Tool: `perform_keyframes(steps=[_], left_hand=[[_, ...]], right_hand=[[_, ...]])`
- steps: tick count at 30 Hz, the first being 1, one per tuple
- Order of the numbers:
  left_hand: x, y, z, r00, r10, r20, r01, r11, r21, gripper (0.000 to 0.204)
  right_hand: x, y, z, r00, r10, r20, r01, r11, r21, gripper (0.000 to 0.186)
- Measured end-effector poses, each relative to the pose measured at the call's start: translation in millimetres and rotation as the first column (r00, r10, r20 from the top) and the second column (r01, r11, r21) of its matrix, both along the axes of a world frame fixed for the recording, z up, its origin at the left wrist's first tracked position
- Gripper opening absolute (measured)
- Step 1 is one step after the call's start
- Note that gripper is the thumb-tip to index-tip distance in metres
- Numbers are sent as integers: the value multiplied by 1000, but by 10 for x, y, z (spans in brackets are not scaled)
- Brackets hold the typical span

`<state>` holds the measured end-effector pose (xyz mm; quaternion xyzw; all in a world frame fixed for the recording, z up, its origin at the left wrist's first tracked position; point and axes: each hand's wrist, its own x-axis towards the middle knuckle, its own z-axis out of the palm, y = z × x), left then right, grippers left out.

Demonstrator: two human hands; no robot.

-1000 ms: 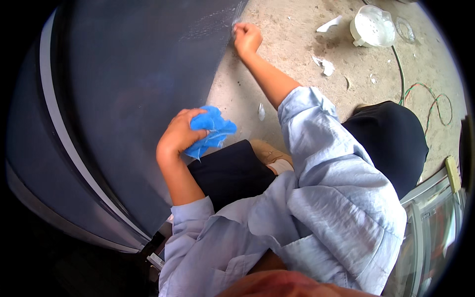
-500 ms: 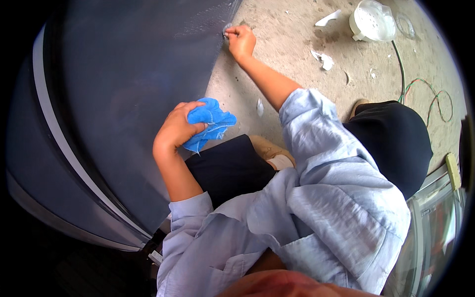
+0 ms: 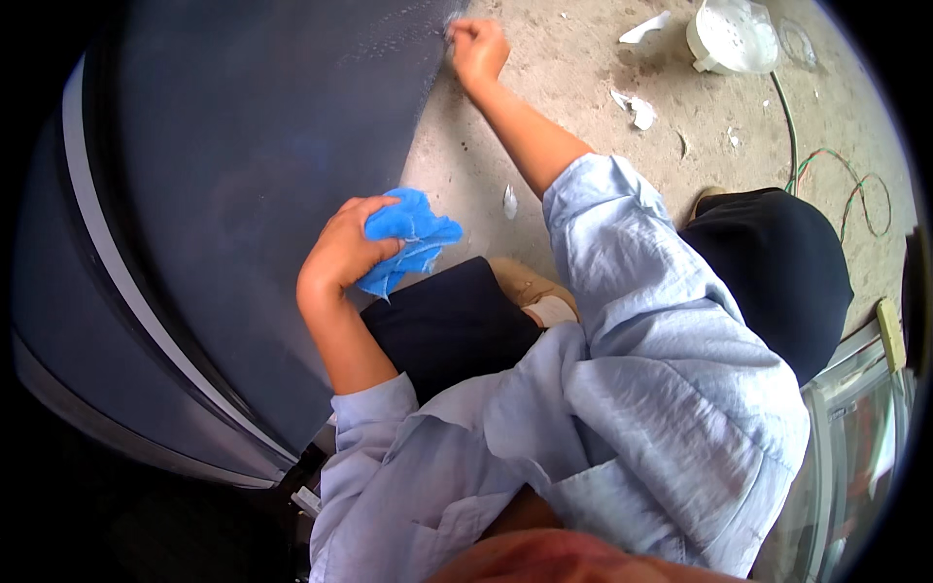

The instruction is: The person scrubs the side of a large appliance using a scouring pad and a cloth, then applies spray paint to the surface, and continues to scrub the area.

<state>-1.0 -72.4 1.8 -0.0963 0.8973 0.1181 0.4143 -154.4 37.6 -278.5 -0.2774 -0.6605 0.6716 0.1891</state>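
The left hand has its fingers clamped on a blue cloth by the dark panel's edge, while the right hand pinches a blurred whitish wad, which uneven pressure could make slip.

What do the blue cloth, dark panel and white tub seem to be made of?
Blue cloth: matte fabric, by its folds and loose threads. Dark panel: smooth, faintly shiny, perhaps painted metal; base material unclear. White tub: likely plastic, slightly translucent.

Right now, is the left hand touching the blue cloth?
Touching. The head view shows the left hand gripping the blue cloth, its thumb lying across it.
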Motion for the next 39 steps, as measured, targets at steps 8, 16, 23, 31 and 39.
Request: perform_keyframes(steps=[8, 16, 23, 31, 39], left_hand=[[-63, 37, -29, 999, -41, -3, 41, 999, 10, 60], [5, -53, -38, 1000, -5, 4, 5, 1000, -4, 59], [16, -20, -44, 1000, 9, -20, -10, 1000, -10, 58], [-9, -71, -83, 1000, -6, -5, 6, 1000, 30, 58], [66, -129, -85, 999, 34, -30, -33, 999, 28, 58]], right_hand=[[797, -586, 5, 974, 167, 155, -137, 972, -189, 9], [539, -388, 1, 988, 91, 128, -76, 990, -122, 6], [1058, -690, -142, 954, 268, 131, -259, 962, -87, 9], [1172, -890, -312, 953, 246, 175, -208, 955, -211, 7], [677, -540, -248, 978, 124, 170, -97, 983, -157, 2]])
